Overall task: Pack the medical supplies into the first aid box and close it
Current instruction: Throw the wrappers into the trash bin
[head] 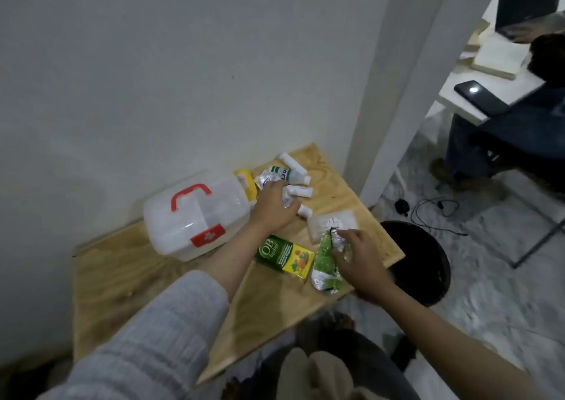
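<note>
A translucent white first aid box point(189, 216) with a red handle and red latch stands shut on the wooden table point(128, 271), by the wall. My left hand point(275, 205) rests on a small silvery packet among white tubes and bottles point(295, 170) behind the box, fingers curled over it. My right hand point(357, 247) pinches the top of a green foil sachet point(325, 260) lying near the table's right edge. A green and yellow carton point(284, 254) lies between my arms. A clear bag of gauze point(333, 224) sits beyond my right hand. A yellow pack point(246, 182) leans beside the box.
A black round bin point(425, 262) stands on the floor just right of the table. A white pillar point(394, 94) rises behind the table's right corner. Cables point(434, 210) lie on the floor. Another person sits at a white desk point(477, 100) at the upper right.
</note>
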